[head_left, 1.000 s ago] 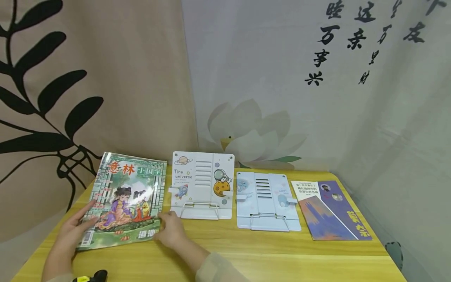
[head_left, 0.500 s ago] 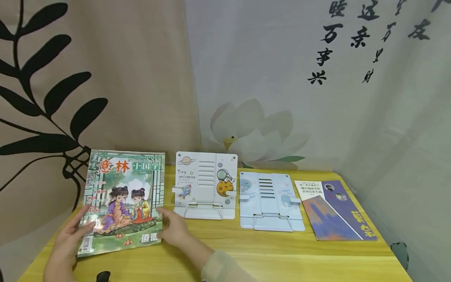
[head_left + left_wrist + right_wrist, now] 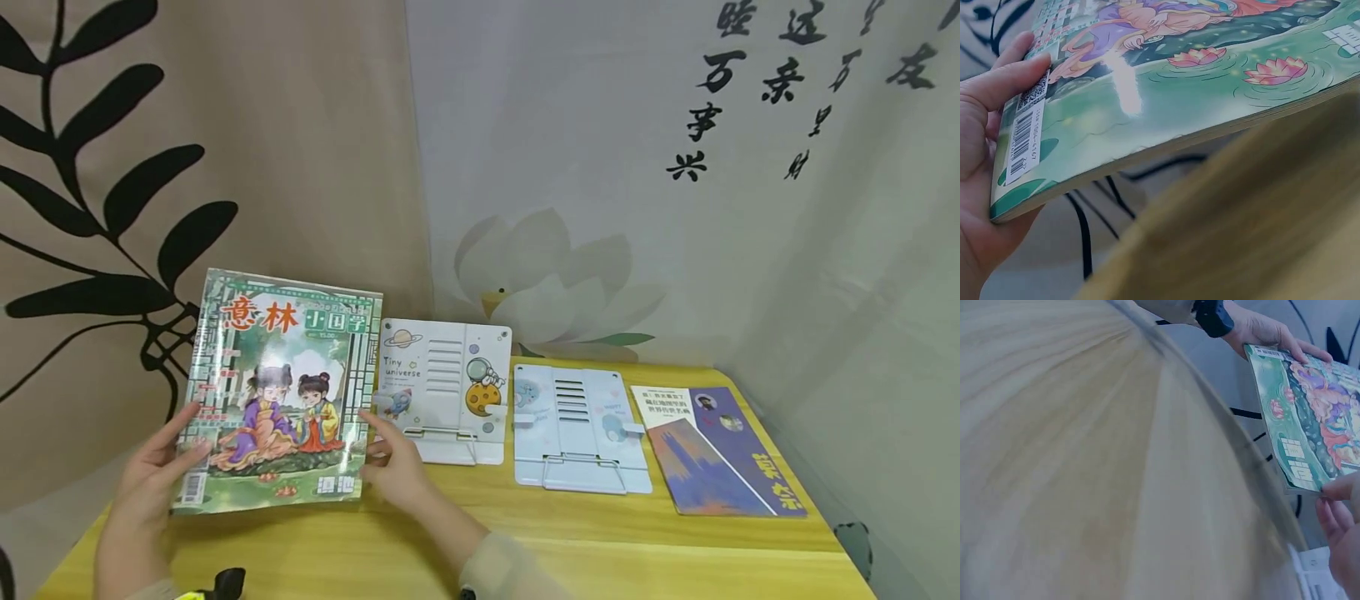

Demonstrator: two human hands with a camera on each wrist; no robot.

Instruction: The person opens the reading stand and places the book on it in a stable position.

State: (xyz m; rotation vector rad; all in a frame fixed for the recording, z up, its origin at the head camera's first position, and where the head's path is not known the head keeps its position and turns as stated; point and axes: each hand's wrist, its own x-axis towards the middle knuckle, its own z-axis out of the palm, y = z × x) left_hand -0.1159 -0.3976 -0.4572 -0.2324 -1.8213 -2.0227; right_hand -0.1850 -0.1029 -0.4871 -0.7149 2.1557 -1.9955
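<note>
Holding the glossy green children's magazine [image 3: 281, 392] lifted left of the white space-themed bookstand [image 3: 447, 400], left hand [image 3: 146, 492] and right hand [image 3: 397, 471] pinch its edges; not yet placed.

Bare wooden table [image 3: 600, 542] lies open at 5 o'clock, in front of the stands. At 3 o'clock the white book stand [image 3: 448, 392] stands upright just beside the raised magazine [image 3: 281, 392]; a blue stand [image 3: 577, 429] and flat booklet [image 3: 720, 450] block farther right.

Table [image 3: 600, 542]: 2 stands [image 3: 450, 392], booklet [image 3: 720, 450]
</note>
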